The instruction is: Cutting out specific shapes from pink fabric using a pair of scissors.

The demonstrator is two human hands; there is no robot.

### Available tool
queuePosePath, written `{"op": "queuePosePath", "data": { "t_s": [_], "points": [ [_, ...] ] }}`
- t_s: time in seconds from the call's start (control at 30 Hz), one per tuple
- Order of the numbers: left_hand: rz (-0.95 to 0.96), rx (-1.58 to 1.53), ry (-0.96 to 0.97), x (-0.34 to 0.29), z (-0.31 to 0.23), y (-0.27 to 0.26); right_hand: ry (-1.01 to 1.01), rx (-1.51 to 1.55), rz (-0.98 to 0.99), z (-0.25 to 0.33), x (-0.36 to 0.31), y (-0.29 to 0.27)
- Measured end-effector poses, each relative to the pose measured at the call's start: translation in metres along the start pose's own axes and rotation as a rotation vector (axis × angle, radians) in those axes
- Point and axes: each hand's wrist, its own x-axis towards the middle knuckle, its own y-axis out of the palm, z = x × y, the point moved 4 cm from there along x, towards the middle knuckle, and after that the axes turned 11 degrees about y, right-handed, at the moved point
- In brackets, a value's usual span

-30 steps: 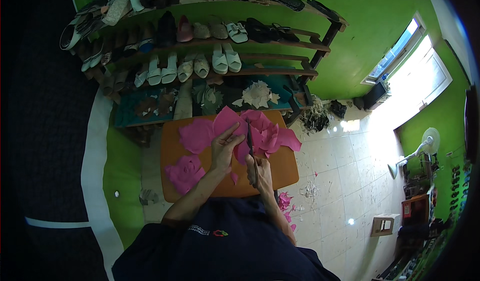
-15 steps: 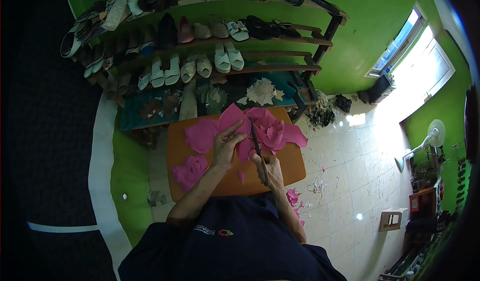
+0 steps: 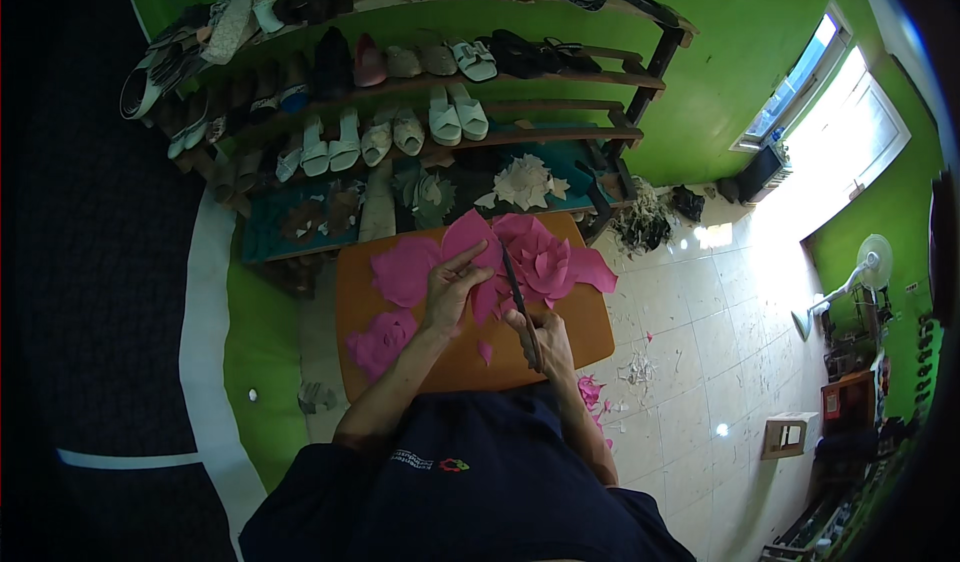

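My left hand (image 3: 450, 290) is closed on a pink sheet piece (image 3: 466, 234), thumb and fingers pinching its lower right part. In my right hand (image 3: 548, 344) is a pair of dark scissors (image 3: 516, 284), whose blades point away from me and lie along the right edge of that piece. How far apart the blades are is too small to tell. Behind and right of the scissors lies a heap of cut pink pieces (image 3: 545, 262). Left of my left hand are a wide pink sheet (image 3: 402, 270) and a crumpled pink bundle (image 3: 381, 342). A small pink scrap (image 3: 485, 352) rests between my forearms.
An orange-brown table (image 3: 585, 337) carries the pink pieces. Beyond it stands a wooden rack (image 3: 590, 137) with rows of shoes and sandals. Pink scraps (image 3: 590, 392) and pale shavings (image 3: 638, 367) litter the tiled floor at right. A white fan (image 3: 872, 257) stands farther right.
Little differs. My right hand and the scissors have shifted very slightly, while my left hand keeps the pink piece in nearly the same place. The whole view has moved a touch.
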Motion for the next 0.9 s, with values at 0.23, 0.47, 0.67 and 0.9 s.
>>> {"op": "queuePosePath", "data": {
  "t_s": [0.23,0.47,0.67,0.9],
  "points": [
    [-0.096,-0.071,-0.017,0.003,-0.009,-0.001,0.014,-0.020,0.057,-0.010,0.005,0.003],
    [-0.057,-0.006,-0.105,0.002,-0.024,0.010,-0.092,0.009,0.115,-0.024,0.013,0.022],
    [-0.037,0.065,-0.039,0.001,-0.020,0.012,-0.119,0.015,0.093,-0.018,0.014,0.028],
    [-0.002,0.029,-0.005,0.000,-0.018,0.016,-0.119,0.049,0.058,-0.020,0.015,0.028]
  ]
}}
